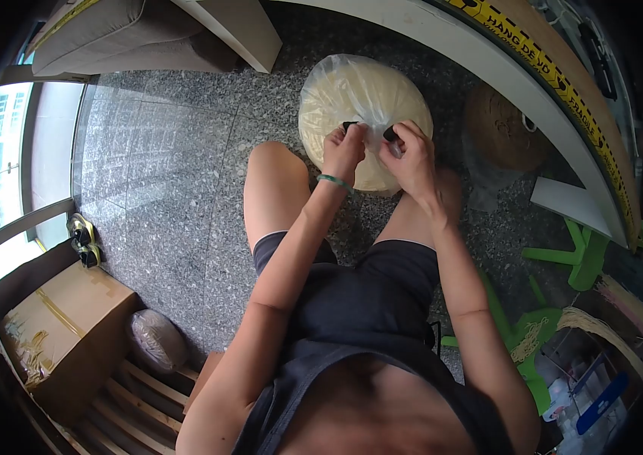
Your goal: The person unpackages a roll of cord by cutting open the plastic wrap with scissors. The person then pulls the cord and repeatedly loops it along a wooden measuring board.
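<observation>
A large clear plastic bag (329, 98) full of pale yellow material sits on the floor between my knees. My left hand (344, 155), with a green bracelet at its wrist, pinches the gathered plastic at the top of the bag. Opposite it, my right hand (412, 161) is closed on the same gathered neck, fingers bent. Small black pieces, which look like finger covers, show at the fingertips of both hands. The exact fold of plastic between the fingers is too small to make out.
Right of the bag lies a brown roll (505, 129) in plastic, under a curved table edge with yellow tape (564, 83). Green stools (585, 258) stand at the right. A cardboard box (71, 318) and a wrapped bundle (158, 340) rest on wooden slats at the left.
</observation>
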Action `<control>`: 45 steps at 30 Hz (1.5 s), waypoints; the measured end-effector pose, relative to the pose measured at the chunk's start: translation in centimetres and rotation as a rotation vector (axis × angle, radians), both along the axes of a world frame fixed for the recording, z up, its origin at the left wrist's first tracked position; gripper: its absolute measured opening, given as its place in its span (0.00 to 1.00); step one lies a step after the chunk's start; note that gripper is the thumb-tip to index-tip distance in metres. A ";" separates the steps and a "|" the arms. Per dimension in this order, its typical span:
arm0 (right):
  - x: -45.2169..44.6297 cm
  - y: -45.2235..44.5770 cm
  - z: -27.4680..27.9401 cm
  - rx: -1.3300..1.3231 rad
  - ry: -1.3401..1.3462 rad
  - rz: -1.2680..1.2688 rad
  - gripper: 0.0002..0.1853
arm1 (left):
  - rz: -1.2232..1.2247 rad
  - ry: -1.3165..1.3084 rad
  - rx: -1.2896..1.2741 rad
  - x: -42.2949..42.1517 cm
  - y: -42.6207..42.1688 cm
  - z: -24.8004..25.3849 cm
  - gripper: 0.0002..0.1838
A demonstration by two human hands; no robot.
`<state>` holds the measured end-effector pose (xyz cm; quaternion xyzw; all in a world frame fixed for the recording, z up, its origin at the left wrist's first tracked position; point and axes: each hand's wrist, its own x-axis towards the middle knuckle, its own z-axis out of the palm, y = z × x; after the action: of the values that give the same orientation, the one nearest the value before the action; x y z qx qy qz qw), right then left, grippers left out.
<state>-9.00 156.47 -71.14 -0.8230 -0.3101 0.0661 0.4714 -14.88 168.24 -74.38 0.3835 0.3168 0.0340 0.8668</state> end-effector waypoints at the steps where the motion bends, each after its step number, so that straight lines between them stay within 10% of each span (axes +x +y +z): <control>1: -0.3 -0.3 0.1 -0.019 0.118 -0.067 0.06 | 0.016 0.010 -0.126 0.0 0.3 -0.1 0.07; 9: 3.1 -1.8 1.4 0.294 0.420 -0.249 0.04 | -0.065 0.026 -0.471 0.3 0.5 -0.2 0.07; 12: 4.6 -1.0 0.7 0.479 0.655 -0.282 0.05 | -0.172 -0.064 -0.202 0.1 0.5 -0.2 0.09; 14: 5.1 -0.3 -0.3 0.755 1.144 -0.549 0.06 | -0.189 -0.131 0.758 -0.4 -0.2 -0.1 0.13; 20: 3.7 1.6 3.7 0.624 1.041 -0.039 0.08 | -0.164 -0.061 0.924 -1.5 -1.2 1.6 0.13; 28: 4.2 -1.0 0.6 -0.065 -0.030 0.115 0.21 | -0.040 -0.104 1.059 -1.4 -1.4 1.9 0.10; 34: 2.5 -0.4 2.1 -0.183 -0.176 -0.063 0.28 | 0.006 -0.284 1.610 -0.9 -0.5 3.1 0.08; 38: 2.4 -0.8 1.8 -0.204 -0.086 0.118 0.24 | 0.025 -0.550 1.426 -0.4 -0.5 1.9 0.07; 45: 1.4 -3.3 3.8 -0.060 -0.100 -0.059 0.15 | -0.428 0.037 1.347 -1.0 -1.3 1.6 0.24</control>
<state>-7.64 153.22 -67.38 -0.8478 -0.3065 0.0204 0.4323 -15.86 166.93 -72.82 0.8908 0.1592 0.0449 0.4232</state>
